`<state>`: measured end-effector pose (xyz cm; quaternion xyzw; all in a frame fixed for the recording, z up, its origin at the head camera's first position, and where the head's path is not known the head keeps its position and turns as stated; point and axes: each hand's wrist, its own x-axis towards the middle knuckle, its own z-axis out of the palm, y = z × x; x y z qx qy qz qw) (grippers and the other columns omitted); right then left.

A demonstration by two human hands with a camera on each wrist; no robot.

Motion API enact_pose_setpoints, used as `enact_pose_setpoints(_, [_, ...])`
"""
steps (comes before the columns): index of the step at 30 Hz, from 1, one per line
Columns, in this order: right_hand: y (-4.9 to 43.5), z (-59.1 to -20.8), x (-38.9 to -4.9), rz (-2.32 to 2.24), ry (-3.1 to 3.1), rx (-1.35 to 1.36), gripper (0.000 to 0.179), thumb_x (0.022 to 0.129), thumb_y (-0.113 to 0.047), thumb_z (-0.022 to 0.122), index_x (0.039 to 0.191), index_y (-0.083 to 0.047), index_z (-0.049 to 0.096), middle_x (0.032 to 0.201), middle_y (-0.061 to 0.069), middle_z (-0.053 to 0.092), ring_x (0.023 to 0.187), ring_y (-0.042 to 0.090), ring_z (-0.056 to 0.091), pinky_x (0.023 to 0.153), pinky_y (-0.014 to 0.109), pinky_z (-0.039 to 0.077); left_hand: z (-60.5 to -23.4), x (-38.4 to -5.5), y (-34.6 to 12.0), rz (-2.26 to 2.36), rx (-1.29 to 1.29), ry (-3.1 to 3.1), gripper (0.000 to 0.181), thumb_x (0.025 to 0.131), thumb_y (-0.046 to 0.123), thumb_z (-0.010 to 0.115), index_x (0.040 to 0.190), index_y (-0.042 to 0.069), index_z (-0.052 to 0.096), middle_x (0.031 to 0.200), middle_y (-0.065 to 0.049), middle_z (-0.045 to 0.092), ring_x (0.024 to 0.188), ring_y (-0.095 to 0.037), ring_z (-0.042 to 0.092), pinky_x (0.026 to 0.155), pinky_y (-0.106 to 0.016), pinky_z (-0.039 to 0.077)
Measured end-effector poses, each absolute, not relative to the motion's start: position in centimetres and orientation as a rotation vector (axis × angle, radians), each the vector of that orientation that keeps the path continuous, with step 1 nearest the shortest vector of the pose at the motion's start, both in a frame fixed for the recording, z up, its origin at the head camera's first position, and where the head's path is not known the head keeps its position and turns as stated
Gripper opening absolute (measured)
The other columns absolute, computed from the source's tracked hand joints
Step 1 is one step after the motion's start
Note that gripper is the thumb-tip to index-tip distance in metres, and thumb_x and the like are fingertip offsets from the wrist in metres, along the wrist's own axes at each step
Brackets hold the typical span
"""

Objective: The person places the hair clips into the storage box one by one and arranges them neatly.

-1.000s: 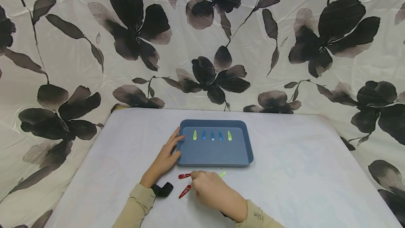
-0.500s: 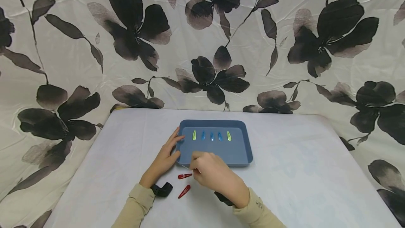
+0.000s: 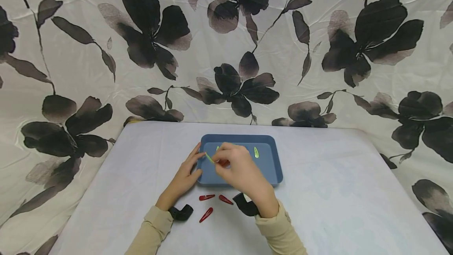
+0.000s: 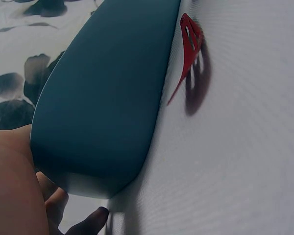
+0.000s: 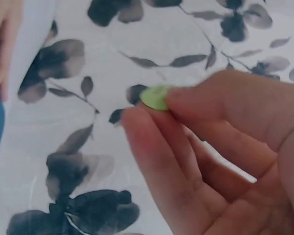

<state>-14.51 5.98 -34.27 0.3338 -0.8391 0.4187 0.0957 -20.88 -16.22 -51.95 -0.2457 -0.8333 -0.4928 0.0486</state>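
My right hand is over the blue tray, pinching a lime-green snap hair clip between thumb and fingertips. The right wrist view shows one end of that green clip sticking out of the pinch. Against the tray's left side rests my left hand, fingers fairly straight, one fingertip over the rim. Inside the tray lies a green hair clip on the right; another green clip is mostly covered by my right hand. The blue clips between them are hidden now.
Three red hair clips lie on the white table in front of the tray: one red clip, a second red clip and a nearer red clip. A floral cloth hangs behind the table.
My right hand has lifted the green clip from the table among the red clips and carried it forward over the tray. A red clip it covered now shows. The left hand stays put.
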Motion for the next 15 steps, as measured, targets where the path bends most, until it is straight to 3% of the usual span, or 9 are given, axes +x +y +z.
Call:
enact_pose_setpoints(8, [5.6, -35.2, -16.1, 1.638, -2.285, 0.758, 0.014, 0.084, 0.005, 0.069, 0.09, -0.004, 0.077, 0.092, 0.003, 0.07, 0.077, 0.013, 0.064, 0.069, 0.03, 0.057, -51.9, -20.9, -16.2, -1.499, -0.731, -2.544, 0.058, 0.086, -0.004, 0.051, 0.143, 0.003, 0.049, 0.165, -0.007, 0.019, 0.149, -0.027, 0.019, 0.113, -0.058, 0.024])
enact_pose_setpoints(15, [5.2, -38.1, -17.9, 2.06, -2.077, 0.522, 0.011, 0.086, 0.003, 0.071, 0.096, 0.004, 0.075, 0.094, 0.017, 0.068, 0.079, 0.026, 0.068, 0.071, 0.034, 0.058, -51.7, -20.8, -16.0, -1.49, -0.713, -2.561, 0.06, 0.085, -0.004, 0.051, 0.144, 0.004, 0.049, 0.165, -0.006, 0.018, 0.15, -0.027, 0.019, 0.113, -0.058, 0.024])
